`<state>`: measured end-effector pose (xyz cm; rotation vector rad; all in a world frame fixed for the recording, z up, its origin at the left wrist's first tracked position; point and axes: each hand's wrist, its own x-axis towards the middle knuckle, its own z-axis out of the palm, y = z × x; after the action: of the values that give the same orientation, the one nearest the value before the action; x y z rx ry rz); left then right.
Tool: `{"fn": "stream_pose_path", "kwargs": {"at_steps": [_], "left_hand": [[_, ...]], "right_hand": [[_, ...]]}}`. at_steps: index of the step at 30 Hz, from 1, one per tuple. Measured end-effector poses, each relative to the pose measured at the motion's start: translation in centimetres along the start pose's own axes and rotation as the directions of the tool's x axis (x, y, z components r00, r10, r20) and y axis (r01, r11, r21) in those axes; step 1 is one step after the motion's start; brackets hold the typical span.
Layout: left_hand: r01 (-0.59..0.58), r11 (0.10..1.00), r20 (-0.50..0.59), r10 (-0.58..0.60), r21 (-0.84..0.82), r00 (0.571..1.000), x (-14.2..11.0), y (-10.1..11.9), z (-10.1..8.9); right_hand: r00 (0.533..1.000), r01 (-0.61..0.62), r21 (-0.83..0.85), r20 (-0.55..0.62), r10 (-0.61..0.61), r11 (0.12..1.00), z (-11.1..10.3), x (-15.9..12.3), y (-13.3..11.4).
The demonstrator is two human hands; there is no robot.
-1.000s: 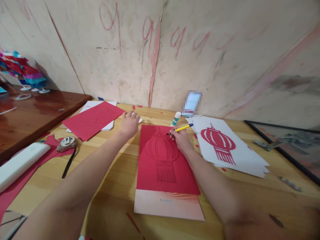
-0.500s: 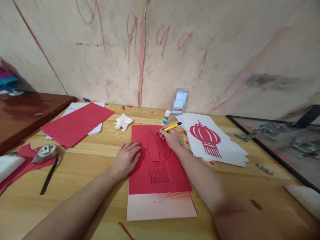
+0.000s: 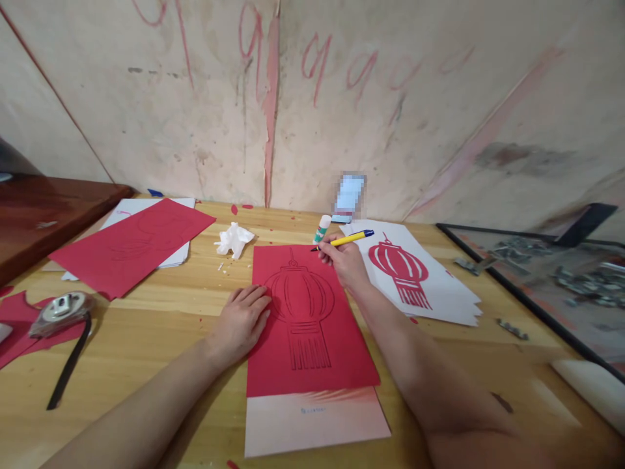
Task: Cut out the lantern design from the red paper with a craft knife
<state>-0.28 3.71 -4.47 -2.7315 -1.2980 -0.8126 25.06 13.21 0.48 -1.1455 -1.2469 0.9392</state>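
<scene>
A sheet of red paper (image 3: 266, 384) lies in front of me with a lantern and its tassel outlined on it in dark ink. Under it sits a pale pink booklet (image 3: 273, 436), whose lower end sticks out towards me. My left hand (image 3: 243, 320) rests with fingers stretched out over the sheet's left edge. A yellow pen (image 3: 347, 239) with a blue end is pinched in my right hand (image 3: 346, 259). Its dark tip hovers by the sheet's top right corner, pointing left. To the right, a red paper-cut lantern (image 3: 398, 262) lies on white sheets (image 3: 449, 296).
A glue stick (image 3: 323, 228) and a propped phone (image 3: 350, 194) stand near the wall. Left of them are crumpled white tissue (image 3: 235, 240), another red sheet (image 3: 137, 247) on papers, and a tape measure (image 3: 63, 312). A black-framed glass panel (image 3: 517, 286) lies at the right.
My right hand has lifted the pen off the lantern's top and moved it up and right. My left hand stays on the sheet. The view has shifted slightly.
</scene>
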Motion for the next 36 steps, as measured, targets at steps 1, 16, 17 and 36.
{"fn": "stream_pose_path", "kwargs": {"at_steps": [1,16,17,36], "left_hand": [[-0.002,1.000,-0.007,0.002,0.001,1.000,0.0,0.0,0.0],[-0.074,0.997,-0.092,0.077,0.038,0.993,0.1,0.2,-0.3],[-0.079,0.996,-0.101,0.082,0.032,0.992,0.1,0.2,-0.4],[-0.116,0.993,-0.029,0.117,0.013,0.993,0.2,0.5,-0.7]], "right_hand": [[1.000,-0.002,0.002,-0.003,0.002,1.000,0.1,0.0,0.3],[0.998,0.027,-0.153,0.054,-0.019,0.988,0.4,-0.5,3.8],[0.998,0.030,-0.157,0.054,-0.022,0.987,0.4,-0.5,3.9],[0.995,-0.029,-0.101,0.091,0.039,0.994,1.2,-0.9,3.2]]}}
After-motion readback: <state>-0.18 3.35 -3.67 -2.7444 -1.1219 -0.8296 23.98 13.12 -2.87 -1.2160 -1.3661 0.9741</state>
